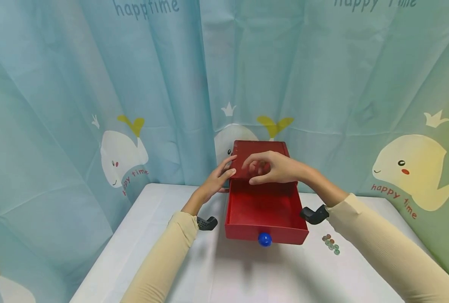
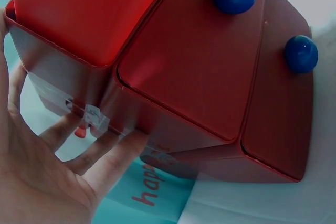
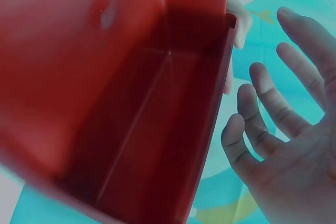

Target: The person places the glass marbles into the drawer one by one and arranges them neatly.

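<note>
The left hand (image 1: 213, 182) rested against the side of a red cabinet (image 1: 260, 147), its fingers extended and apart from one another, with fingertips touching the wall by a strip of clear tape (image 2: 96, 117). The right hand (image 1: 277, 167) hung above the cabinet, fingers loosely bent and spread, thumb apart from them, closed on nothing. The cabinet stood directly to the right of the left hand and beneath the right.

Just nearer the person than both hands, the top drawer (image 1: 262, 208) was pulled out, a blue knob (image 1: 264, 239) on its front. Below it, two lower drawer fronts (image 2: 191, 61) sat flush, each with its own blue ball handle (image 2: 301, 54). On the white table (image 1: 209, 269), nearer the person than the right hand and to its right, lay a cluster of small round pieces (image 1: 330, 244). Beyond both hands hung a whale-printed curtain (image 1: 163, 84).
</note>
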{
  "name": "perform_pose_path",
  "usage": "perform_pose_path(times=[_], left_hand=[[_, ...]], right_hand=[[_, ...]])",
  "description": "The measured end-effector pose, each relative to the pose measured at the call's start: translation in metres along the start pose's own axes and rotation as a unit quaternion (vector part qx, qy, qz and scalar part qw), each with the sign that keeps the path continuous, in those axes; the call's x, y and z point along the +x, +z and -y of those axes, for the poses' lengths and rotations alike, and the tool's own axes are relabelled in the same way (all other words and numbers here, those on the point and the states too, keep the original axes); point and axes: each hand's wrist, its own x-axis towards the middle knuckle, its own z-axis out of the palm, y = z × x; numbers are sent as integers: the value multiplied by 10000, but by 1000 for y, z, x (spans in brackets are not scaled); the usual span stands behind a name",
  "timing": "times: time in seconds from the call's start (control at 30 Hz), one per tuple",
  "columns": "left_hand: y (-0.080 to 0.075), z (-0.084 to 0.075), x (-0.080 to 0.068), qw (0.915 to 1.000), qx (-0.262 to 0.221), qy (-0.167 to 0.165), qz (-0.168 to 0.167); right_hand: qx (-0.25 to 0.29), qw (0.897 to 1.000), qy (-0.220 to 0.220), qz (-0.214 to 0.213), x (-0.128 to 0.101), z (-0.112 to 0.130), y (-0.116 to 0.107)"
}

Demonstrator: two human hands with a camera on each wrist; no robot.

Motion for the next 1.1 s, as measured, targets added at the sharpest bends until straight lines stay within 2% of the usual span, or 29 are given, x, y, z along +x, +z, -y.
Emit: perform_pose_path(times=[0.53,0.87,1.1], left_hand=[[0,1,0,10000,-56,43,8],[0,1,0,10000,-15,75,14],[0,2,0,10000,-12,61,9]], right_hand=[[-30,9997,7,-226,-23,1,-10],[31,9986,241,-460,-50,-2,-18],[118,9970,200,-733,-73,-8,-22]])
